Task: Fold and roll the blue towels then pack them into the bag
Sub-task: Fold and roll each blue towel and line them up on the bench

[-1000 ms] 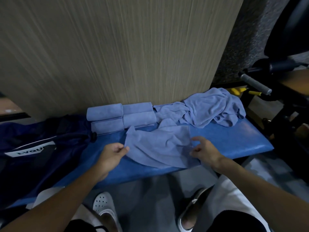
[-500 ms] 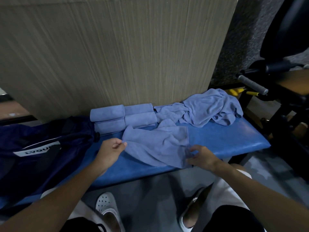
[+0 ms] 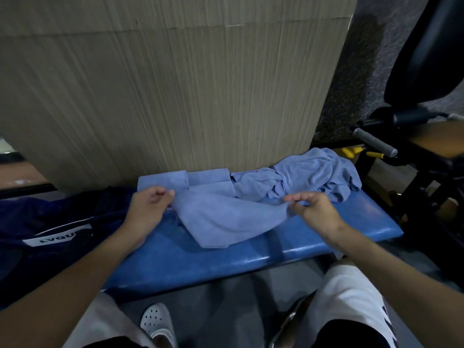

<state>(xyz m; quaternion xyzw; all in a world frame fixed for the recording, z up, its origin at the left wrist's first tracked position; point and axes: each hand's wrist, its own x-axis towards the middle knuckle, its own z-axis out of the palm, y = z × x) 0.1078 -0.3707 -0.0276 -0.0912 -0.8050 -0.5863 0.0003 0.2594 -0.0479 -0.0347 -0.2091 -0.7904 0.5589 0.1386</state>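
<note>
A light blue towel (image 3: 226, 219) is held stretched over the blue padded bench (image 3: 251, 264), sagging in the middle. My left hand (image 3: 150, 204) pinches its left corner and my right hand (image 3: 313, 209) pinches its right corner. Behind it, against the wall, lie several rolled blue towels (image 3: 163, 179), partly hidden by the held towel. A heap of unfolded blue towels (image 3: 313, 177) sits at the bench's far right. The dark navy bag (image 3: 50, 227) with a white label lies on the left end of the bench.
A wood-grain panel (image 3: 175, 96) rises right behind the bench. Black gym equipment with a grey handle (image 3: 374, 141) and yellow parts (image 3: 351, 151) stands at the right. My knees and white shoes (image 3: 158, 322) are below the bench's front edge.
Both hands have lifted the towel's near corners up and back toward the rolls, spreading apart. The towel now hangs doubled between them instead of lying flat.
</note>
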